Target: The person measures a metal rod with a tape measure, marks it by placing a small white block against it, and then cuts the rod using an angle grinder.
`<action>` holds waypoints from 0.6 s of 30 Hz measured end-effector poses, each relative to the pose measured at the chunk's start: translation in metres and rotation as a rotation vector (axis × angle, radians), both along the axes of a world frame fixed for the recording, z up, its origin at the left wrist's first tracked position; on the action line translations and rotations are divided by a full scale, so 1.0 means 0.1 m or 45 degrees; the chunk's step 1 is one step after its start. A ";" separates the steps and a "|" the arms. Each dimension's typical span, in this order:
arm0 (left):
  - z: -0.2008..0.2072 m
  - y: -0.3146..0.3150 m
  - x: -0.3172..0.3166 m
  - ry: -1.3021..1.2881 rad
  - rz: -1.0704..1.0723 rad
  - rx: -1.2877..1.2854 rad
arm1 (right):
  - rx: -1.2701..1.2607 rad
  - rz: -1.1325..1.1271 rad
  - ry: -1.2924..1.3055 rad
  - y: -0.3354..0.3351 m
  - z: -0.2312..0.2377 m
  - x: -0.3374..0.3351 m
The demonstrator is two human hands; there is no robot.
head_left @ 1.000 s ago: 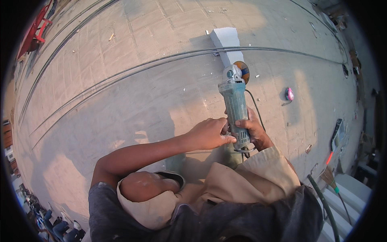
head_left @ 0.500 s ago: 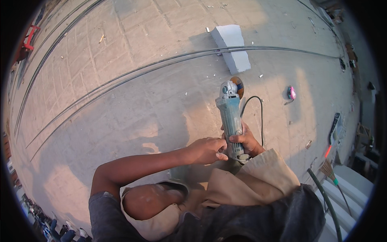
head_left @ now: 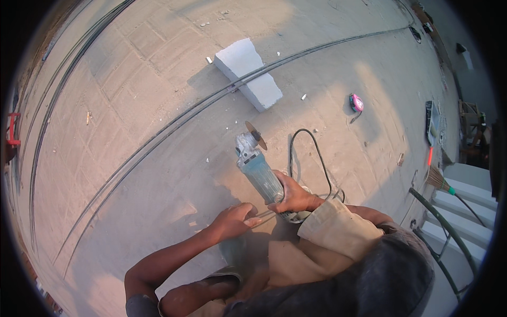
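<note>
Both forearms (head_left: pixel 182 251) reach forward, left hand (head_left: pixel 231 221) curled, right hand (head_left: pixel 293 195) gripping the grinder (head_left: pixel 260 174).

- The person's right hand (head_left: pixel 291 193) gripped the rear body of a teal angle grinder (head_left: pixel 260 175), its metal head tilted up and leftward, away from the wearer.
- The grinder's thin brownish disc (head_left: pixel 256 136) stood apart from the block.
- The left hand (head_left: pixel 232 220), fingers curled, was just beside the grinder's rear end; I couldn't tell whether it held anything.
- A dark cord (head_left: pixel 317 148) looped over the floor to the grinder's right.
- Beyond the disc lay a pale block (head_left: pixel 238 58), two dark cables (head_left: pixel 174 130) crossing over it.
- Off to the right I saw a pink tape measure (head_left: pixel 357 102) and, farther off, a straw broom (head_left: pixel 437 178).
</note>
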State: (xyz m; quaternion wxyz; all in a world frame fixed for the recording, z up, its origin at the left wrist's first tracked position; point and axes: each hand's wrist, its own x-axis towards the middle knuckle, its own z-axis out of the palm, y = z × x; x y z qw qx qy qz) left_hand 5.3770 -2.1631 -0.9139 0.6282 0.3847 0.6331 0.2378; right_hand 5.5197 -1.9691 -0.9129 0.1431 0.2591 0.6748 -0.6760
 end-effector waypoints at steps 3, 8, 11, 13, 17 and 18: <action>-0.04 0.03 -0.03 0.013 -0.031 -0.028 | -0.047 -0.017 0.027 0.06 0.01 0.00; -0.13 0.10 -0.11 0.098 -0.069 -0.074 | -0.100 -0.138 0.153 0.17 -0.02 0.06; -0.10 0.12 -0.19 0.198 -0.108 -0.093 | -0.465 -0.095 -0.042 0.41 0.12 -0.01; -0.09 0.16 -0.27 0.264 -0.151 -0.093 | -0.562 -0.107 -0.123 0.55 0.26 -0.03; 0.17 0.39 -0.52 0.482 -0.245 0.157 | -0.388 -0.268 0.200 0.91 0.32 0.08; 0.25 0.55 -0.60 0.565 -0.257 0.252 | -0.461 -0.387 0.280 1.03 0.34 0.02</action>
